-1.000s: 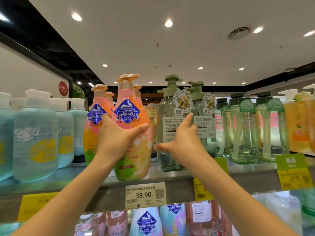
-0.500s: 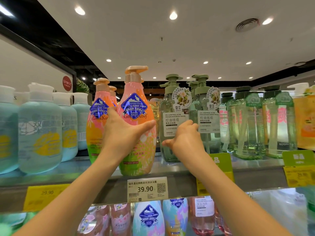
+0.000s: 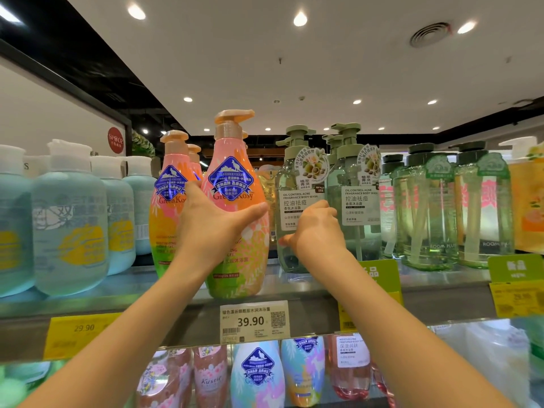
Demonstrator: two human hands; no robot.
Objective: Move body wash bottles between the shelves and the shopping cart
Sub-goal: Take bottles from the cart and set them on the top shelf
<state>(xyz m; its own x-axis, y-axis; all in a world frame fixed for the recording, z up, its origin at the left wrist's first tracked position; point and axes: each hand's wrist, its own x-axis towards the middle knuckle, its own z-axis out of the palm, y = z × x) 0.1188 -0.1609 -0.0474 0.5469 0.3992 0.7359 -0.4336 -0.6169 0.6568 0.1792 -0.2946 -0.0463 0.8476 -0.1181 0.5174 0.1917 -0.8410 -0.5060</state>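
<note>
Pink bottle [image 3: 235, 207] at shelf edge [image 3: 176, 301] | left hand [image 3: 212, 228] grips | right hand [image 3: 316, 231] curled

Bright, even shop light from above.
Ceiling spots [image 3: 300, 19] glare overhead; bottles left of the left hand [image 3: 212, 228] smear, frame edges bow.

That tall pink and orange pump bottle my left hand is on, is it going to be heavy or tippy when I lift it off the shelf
The pink and orange pump bottle looks full-sized, so probably fairly heavy for one hand. It is tall with a narrower base at the shelf edge, so it may tip if pushed high. Its glossy surface could be slippery; your left hand wraps the wide middle, which should help.
</note>
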